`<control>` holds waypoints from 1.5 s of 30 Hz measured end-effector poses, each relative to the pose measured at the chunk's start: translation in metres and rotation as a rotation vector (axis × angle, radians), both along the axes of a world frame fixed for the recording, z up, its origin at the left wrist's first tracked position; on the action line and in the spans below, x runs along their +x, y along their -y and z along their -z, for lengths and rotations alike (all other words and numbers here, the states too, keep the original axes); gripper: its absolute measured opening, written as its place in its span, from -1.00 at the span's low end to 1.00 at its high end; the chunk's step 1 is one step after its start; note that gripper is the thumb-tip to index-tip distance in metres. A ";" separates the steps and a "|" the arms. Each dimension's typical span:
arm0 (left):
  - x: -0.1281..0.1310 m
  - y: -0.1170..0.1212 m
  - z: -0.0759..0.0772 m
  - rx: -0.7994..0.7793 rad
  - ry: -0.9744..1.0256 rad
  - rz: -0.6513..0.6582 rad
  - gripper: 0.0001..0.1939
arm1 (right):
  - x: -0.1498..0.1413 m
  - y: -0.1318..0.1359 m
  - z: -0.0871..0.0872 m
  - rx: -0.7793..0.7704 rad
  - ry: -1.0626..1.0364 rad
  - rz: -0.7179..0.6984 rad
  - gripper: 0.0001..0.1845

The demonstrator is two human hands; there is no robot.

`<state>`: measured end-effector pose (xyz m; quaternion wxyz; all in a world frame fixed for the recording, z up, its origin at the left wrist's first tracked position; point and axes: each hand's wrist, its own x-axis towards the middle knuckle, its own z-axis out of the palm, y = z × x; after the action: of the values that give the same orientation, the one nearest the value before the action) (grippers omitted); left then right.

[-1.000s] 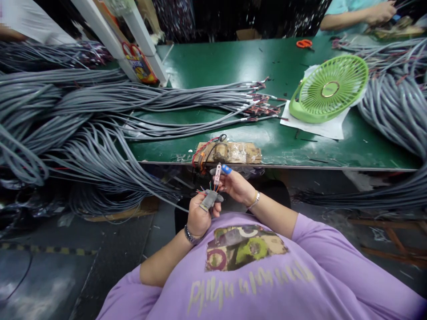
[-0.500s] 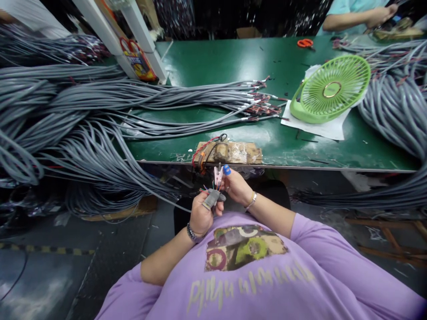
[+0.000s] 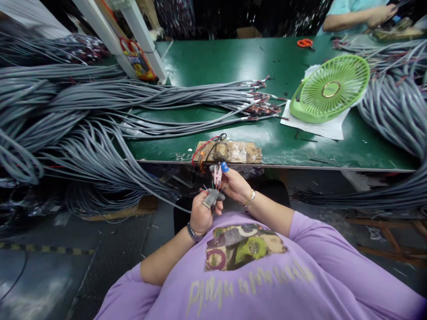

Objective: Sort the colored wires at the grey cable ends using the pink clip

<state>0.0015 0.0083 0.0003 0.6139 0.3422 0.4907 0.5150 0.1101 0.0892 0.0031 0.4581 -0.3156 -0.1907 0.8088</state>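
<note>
My left hand (image 3: 202, 215) is closed, with grey finger covers on the thumb and a finger. It pinches a grey cable whose thin coloured wires (image 3: 212, 186) fan out above the thumb. Just to the right, my right hand (image 3: 236, 186), with a blue cover on one fingertip, is closed on a small pink clip (image 3: 217, 175) shaped like a clothes peg. The clip stands upright over the wires; whether its jaws grip one cannot be told. The right hand's lower fingers are partly hidden.
A wooden block (image 3: 245, 153) with red and black leads sits at the edge of the green table (image 3: 213, 58). Grey cable bundles (image 3: 110, 95) lie left, another bundle (image 3: 396, 111) right. A green fan (image 3: 330, 91) and orange-handled scissors (image 3: 304, 43) rest beyond. A co-worker's arm (image 3: 353, 20) is far right.
My right hand and the pink clip have shifted slightly left, and the clip has turned a little. My left hand has barely moved and keeps hold of the cable.
</note>
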 end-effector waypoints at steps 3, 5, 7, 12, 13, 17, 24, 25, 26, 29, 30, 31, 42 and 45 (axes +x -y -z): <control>0.000 0.000 0.000 0.015 -0.034 0.017 -0.66 | 0.001 0.001 0.002 -0.005 -0.003 -0.017 -0.58; -0.001 0.001 0.001 0.031 -0.060 0.018 -0.65 | 0.002 0.001 0.003 -0.019 -0.015 -0.044 -0.55; -0.002 0.001 0.001 0.048 -0.086 0.014 -0.64 | 0.003 0.002 0.002 -0.049 -0.021 -0.076 -0.52; -0.006 0.007 0.002 0.092 -0.143 0.018 -0.65 | 0.006 0.003 -0.003 -0.096 -0.022 -0.137 -0.50; -0.006 0.008 0.002 0.101 -0.153 0.018 -0.65 | 0.007 0.003 -0.003 -0.089 -0.027 -0.142 -0.52; -0.007 0.009 0.001 0.141 -0.152 -0.024 -0.69 | 0.009 0.004 -0.001 -0.014 -0.035 -0.120 -0.65; -0.003 0.003 0.002 0.149 -0.146 -0.079 -0.69 | 0.009 0.004 0.002 0.014 -0.036 -0.108 -0.59; -0.002 0.002 0.002 0.148 -0.147 -0.075 -0.69 | 0.008 0.004 0.001 0.006 -0.041 -0.103 -0.59; -0.002 0.002 0.003 0.147 -0.149 -0.072 -0.70 | 0.007 0.003 0.001 0.001 -0.047 -0.097 -0.60; -0.002 0.001 0.005 0.125 -0.160 -0.069 -0.71 | 0.005 0.001 0.000 0.001 -0.062 -0.072 -0.59; -0.002 0.001 0.005 0.118 -0.166 -0.069 -0.71 | 0.004 0.001 0.001 0.000 -0.061 -0.063 -0.59; -0.001 0.001 0.006 0.114 -0.173 -0.070 -0.71 | 0.003 0.000 0.001 -0.004 -0.059 -0.053 -0.58; -0.007 0.009 0.006 0.133 -0.108 -0.078 -0.71 | 0.012 0.004 0.003 -0.145 -0.076 -0.142 -0.49; -0.008 0.012 0.007 0.150 -0.111 -0.118 -0.71 | 0.015 0.003 0.000 -0.117 -0.074 -0.211 -0.45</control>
<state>-0.0067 -0.0037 -0.0065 0.5269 0.3858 0.5034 0.5658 0.1255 0.0861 0.0029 0.3580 -0.2900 -0.1586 0.8733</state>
